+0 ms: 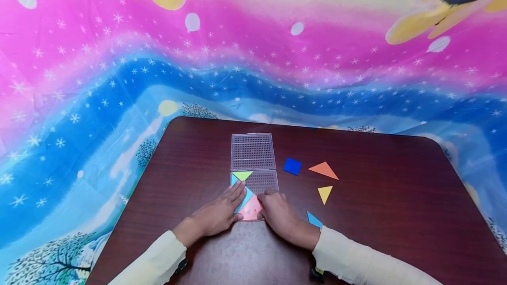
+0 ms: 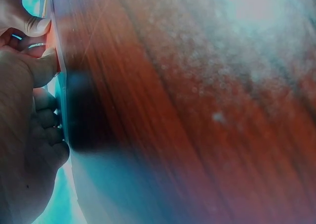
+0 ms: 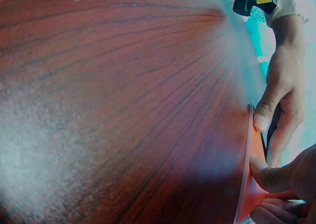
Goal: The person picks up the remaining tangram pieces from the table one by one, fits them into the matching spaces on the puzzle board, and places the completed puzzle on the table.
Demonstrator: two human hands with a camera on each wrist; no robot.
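A hinged clear plastic case [image 1: 253, 152] lies unfolded on the table, its lid on the far side. In its near half lie a green triangle [image 1: 242, 175], a light blue triangle [image 1: 246, 198] and a pink triangle [image 1: 250, 210], which looks orange-red in the right wrist view. My left hand [image 1: 219, 210] rests on the light blue triangle with fingers extended, its thumb at the pink triangle's lower left corner. With curled fingers and thumb, my right hand [image 1: 279, 214] holds the pink triangle at its right side. The right fingertips are partly hidden.
Right of the case lie a dark blue square [image 1: 292, 166], an orange triangle [image 1: 325, 170], a yellow triangle [image 1: 325, 194] and a blue piece [image 1: 314, 219] beside my right wrist. The dark wooden table [image 1: 380, 197] ends at a patterned cloth [image 1: 253, 74] behind.
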